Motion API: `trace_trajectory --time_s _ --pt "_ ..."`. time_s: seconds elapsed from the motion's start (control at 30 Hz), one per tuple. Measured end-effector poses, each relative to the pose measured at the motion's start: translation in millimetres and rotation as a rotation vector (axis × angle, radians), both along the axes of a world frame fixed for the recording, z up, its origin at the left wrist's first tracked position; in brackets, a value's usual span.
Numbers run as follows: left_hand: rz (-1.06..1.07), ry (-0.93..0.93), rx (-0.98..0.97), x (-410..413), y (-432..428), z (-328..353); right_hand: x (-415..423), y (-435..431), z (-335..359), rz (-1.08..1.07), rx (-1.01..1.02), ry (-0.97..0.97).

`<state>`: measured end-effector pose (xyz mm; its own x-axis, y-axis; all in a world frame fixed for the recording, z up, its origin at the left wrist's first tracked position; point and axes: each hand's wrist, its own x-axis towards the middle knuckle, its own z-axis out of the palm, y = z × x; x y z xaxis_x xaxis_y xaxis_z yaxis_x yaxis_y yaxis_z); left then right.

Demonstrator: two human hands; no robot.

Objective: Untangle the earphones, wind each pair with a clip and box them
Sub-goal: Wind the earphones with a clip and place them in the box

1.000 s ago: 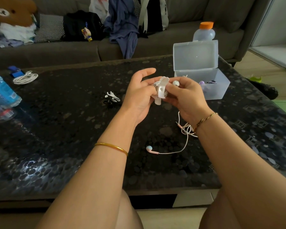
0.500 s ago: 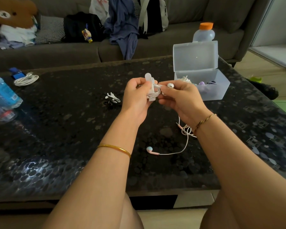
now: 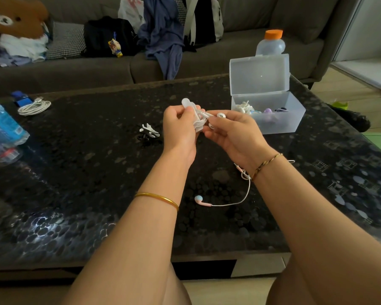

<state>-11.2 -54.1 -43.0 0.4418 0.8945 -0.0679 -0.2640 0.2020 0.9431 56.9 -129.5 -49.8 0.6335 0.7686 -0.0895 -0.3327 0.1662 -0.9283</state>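
One blue-labelled bottle [image 3: 3,128] lying far left on dark table [image 3: 75,194], print too blurred for reading. Left hand [image 3: 180,130] gripping white clip [image 3: 187,103] wound with white earphones [image 3: 201,121]; right hand [image 3: 232,134] pinching their earbud [image 3: 220,115]. Pink earphones [image 3: 199,199] lying on table beneath right wrist. Clear box [image 3: 280,126] standing open far right.

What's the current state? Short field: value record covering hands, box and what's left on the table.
left hand: grips white clip with white earphones wound on it
right hand: pinches the earbud end of those earphones
clear box: lid open, wound earphones inside
pink earphones: loose on table, unwound
spare clips: on table, left of the hands
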Motion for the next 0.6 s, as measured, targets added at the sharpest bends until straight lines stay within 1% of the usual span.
trace_trajectory --time_s 0.13,0.23,0.3,0.37,0.47,0.53,0.6 --pt "-0.042 -0.237 -0.136 -1 -1 2 -1 0 4 0.067 0.04 0.152" --pt "-0.114 -0.32 -0.18 -5 0 2 -1 -2 7 0.13 0.052 0.25" --pt "-0.164 -0.352 -0.188 -9 0 1 -1 -4 7 0.167 0.058 0.28" --pt "-0.196 -0.366 -0.157 -11 3 0 0 -5 6 0.158 0.06 0.239" --pt "-0.231 -0.318 -0.054 -13 7 1 2 -5 3 0.11 0.065 0.131" --pt "-0.251 -0.293 -0.027 -13 7 2 2 -3 4 0.09 0.08 0.064" --pt "-0.224 -0.233 -0.02 -13 5 4 2 -2 4 0.054 0.087 -0.036"
